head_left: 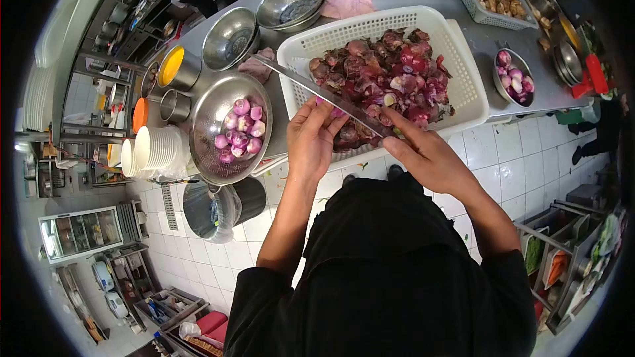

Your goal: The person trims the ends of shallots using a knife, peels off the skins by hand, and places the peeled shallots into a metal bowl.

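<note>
Head view, clock read from the hands with twelve at the top: the left hand (309, 135) has its thumb and fingers closed on a small purple onion (320, 101), partly hidden behind the blade, at about ten o'clock and over the near side of the white basket (467, 69). The right hand (420, 152) pinches the near end of a long knife (317, 91) between thumb and forefinger; how its other fingers sit underneath I cannot tell. The blade points to ten o'clock and crosses the onion, though whether the edge has bitten is unclear. This looks like trimming or skinning in the air, with no board beneath, so control would come from short, shallow strokes with the right thumb as a steady guide. Left fingertips are best tucked behind the edge, turning the onion rather than swinging the blade. Working low over the unpeeled onions and loose skins (410, 66) at one o'clock should catch the scraps, well apart from the peeled onions (238, 139) in the colander (206, 116) at nine. That long tip deserves watching, since it reaches past the basket's rim.
</note>
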The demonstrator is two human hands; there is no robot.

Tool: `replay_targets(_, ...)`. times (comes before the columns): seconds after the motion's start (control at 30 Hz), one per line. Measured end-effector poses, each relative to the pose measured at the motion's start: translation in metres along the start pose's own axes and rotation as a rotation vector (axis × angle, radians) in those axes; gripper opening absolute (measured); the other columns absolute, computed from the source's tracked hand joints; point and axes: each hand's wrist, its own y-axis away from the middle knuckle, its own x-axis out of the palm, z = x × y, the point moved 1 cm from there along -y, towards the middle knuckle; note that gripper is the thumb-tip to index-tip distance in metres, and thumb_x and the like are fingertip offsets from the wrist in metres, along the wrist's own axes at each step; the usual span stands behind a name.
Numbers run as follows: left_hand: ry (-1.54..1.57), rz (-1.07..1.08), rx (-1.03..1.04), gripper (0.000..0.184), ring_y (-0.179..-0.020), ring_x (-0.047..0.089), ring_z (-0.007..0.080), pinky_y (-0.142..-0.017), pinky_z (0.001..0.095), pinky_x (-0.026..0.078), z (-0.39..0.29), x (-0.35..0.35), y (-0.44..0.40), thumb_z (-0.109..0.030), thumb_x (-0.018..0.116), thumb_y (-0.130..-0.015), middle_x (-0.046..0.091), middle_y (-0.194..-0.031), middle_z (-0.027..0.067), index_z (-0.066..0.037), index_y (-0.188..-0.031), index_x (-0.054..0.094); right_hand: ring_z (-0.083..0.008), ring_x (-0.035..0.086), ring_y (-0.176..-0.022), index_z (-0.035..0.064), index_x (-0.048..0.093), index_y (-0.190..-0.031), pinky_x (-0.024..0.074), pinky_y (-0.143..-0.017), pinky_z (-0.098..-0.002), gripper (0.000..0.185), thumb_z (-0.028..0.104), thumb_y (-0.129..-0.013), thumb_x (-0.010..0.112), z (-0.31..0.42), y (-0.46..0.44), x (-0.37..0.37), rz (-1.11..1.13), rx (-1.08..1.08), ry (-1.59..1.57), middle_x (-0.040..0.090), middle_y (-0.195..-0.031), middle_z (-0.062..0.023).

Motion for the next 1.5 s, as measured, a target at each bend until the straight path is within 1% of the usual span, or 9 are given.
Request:
replay_targets(0.47, -0.101, -0.005, 0.039, 0.022, -0.095, 0.066, 0.0192, -0.088, 0.0342, 0.055, 0.011, 0.009, 0.004, 0.001, 0.055, -0.092, 0.066, -0.107, 0.0117, 0.007, -0.113, 0.058, -0.0452, 0.065, -0.079, -0.0075, 0.038, -0.141, 0.0495, -0.071, -0.0481, 0.062, 0.036, -0.099, 0.053, -0.017, -0.017, 0.027, -0.238, -0.345, 0.226, 0.065, -0.080, -0.0278)
replay_targets(0.57, -0.177, 0.032, 0.021, 0.029, -0.097, 0.066, 0.0193, -0.088, 0.0350, 0.055, 0.026, 0.008, 0.012, 0.002, 0.055, -0.091, 0.066, -0.110, 0.0119, 0.006, -0.121, 0.058, -0.0452, 0.066, -0.080, -0.0061, 0.037, -0.143, 0.0500, -0.068, -0.0480, 0.065, 0.038, -0.099, 0.053, -0.011, -0.029, 0.023, -0.199, -0.242, 0.203, 0.066, -0.085, -0.0285)
replay_targets(0.63, -0.147, 0.053, 0.019, 0.028, -0.104, 0.065, 0.0213, -0.093, 0.0377, 0.053, 0.032, 0.021, 0.020, 0.001, 0.053, -0.092, 0.065, -0.117, 0.0131, 0.005, -0.120, 0.059, -0.0380, 0.066, -0.068, -0.0039, 0.036, -0.145, 0.0491, -0.059, -0.0441, 0.067, 0.041, -0.099, 0.052, -0.026, -0.049, 0.023, -0.254, -0.307, 0.134, 0.066, -0.078, -0.0226)
replay_targets(0.7, -0.090, 0.089, -0.004, 0.034, -0.108, 0.063, 0.0219, -0.095, 0.0394, 0.053, 0.030, 0.016, 0.018, 0.001, 0.055, -0.092, 0.064, -0.120, 0.0143, 0.006, -0.125, 0.056, -0.0285, 0.062, -0.057, -0.0010, 0.035, -0.147, 0.0462, -0.050, -0.0388, 0.068, 0.044, -0.099, 0.052, -0.033, -0.052, 0.019, -0.176, -0.164, -0.052, 0.063, -0.070, -0.0153)
replay_targets(0.77, 0.009, 0.111, -0.015, 0.037, -0.109, 0.063, 0.0219, -0.096, 0.0399, 0.052, 0.019, 0.015, 0.013, 0.001, 0.056, -0.092, 0.063, -0.121, 0.0143, 0.006, -0.128, 0.054, -0.0168, 0.054, -0.048, 0.0026, 0.035, -0.149, 0.0411, -0.042, -0.0323, 0.069, 0.047, -0.099, 0.051, -0.006, -0.047, 0.004, 0.057, 0.181, -0.342, 0.056, -0.062, -0.0066)
replay_targets(0.87, -0.061, 0.129, -0.007, 0.037, -0.110, 0.063, 0.0224, -0.099, 0.0401, 0.051, 0.012, 0.006, 0.007, 0.002, 0.054, -0.091, 0.064, -0.121, 0.0144, 0.006, -0.128, 0.054, -0.0072, 0.042, -0.044, 0.0059, 0.037, -0.150, 0.0349, -0.039, -0.0258, 0.066, 0.046, -0.099, 0.050, 0.003, -0.044, 0.001, 0.064, 0.222, -0.484, 0.043, -0.057, 0.0003)
replay_targets(1.27, 0.002, 0.102, -0.059, 0.033, -0.111, 0.062, 0.0217, -0.103, 0.0433, 0.049, 0.008, 0.003, 0.004, 0.002, 0.053, -0.092, 0.065, -0.120, 0.0123, 0.005, -0.124, 0.058, -0.0072, 0.043, -0.045, 0.0064, 0.035, -0.150, 0.0352, -0.038, -0.0253, 0.069, 0.049, -0.099, 0.050, 0.008, -0.043, -0.005, 0.076, 0.190, -0.437, 0.046, -0.060, -0.0004)
replay_targets(1.37, -0.032, 0.057, -0.046, 0.031, -0.106, 0.064, 0.0214, -0.099, 0.0410, 0.052, 0.005, 0.001, 0.005, 0.003, 0.055, -0.092, 0.066, -0.116, 0.0121, 0.005, -0.122, 0.059, -0.0139, 0.053, -0.052, 0.0043, 0.034, -0.150, 0.0442, -0.048, -0.0292, 0.071, 0.049, -0.098, 0.051, 0.012, -0.040, -0.010, 0.085, 0.205, -0.262, 0.053, -0.064, -0.0054)
replay_targets(1.5, -0.030, 0.016, -0.015, 0.031, -0.100, 0.067, 0.0203, -0.092, 0.0362, 0.056, 0.003, -0.003, 0.003, 0.005, 0.059, -0.090, 0.067, -0.112, 0.0118, 0.005, -0.122, 0.060, -0.0255, 0.065, -0.072, 0.0018, 0.033, -0.150, 0.0497, -0.071, -0.0348, 0.072, 0.048, -0.098, 0.052, -0.004, -0.030, 0.000, -0.153, -0.068, 0.139, 0.063, -0.075, -0.0147)
